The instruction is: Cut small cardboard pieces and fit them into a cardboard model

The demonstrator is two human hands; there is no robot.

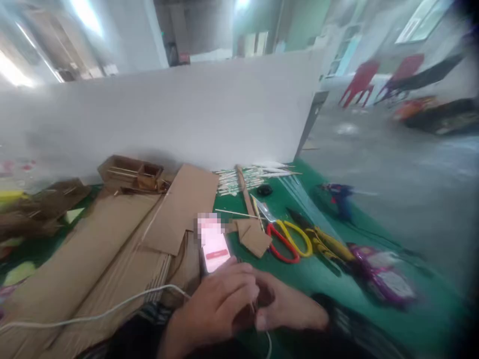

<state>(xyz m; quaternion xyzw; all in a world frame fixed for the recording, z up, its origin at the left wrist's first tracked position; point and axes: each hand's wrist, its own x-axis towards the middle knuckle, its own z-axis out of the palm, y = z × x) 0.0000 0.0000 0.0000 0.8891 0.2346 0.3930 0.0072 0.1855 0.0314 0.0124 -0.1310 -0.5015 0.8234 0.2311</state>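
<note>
My left hand and my right hand meet low in the middle of the view, fingers curled toward each other. Something small may be between them, but the fingers hide it. A white cable runs in from the left to my left hand, and a piece of it shows below my right hand. Just beyond my left fingers lies a phone with a lit pinkish screen, its upper part blurred out. Right of it are small cardboard pieces and scissors with red and yellow handles.
Cardboard sheets and a small cardboard box structure cover the left. Thin sticks lie at the back before a white partition. Rightward are yellow-handled pliers, a purple packet and a blue glue gun.
</note>
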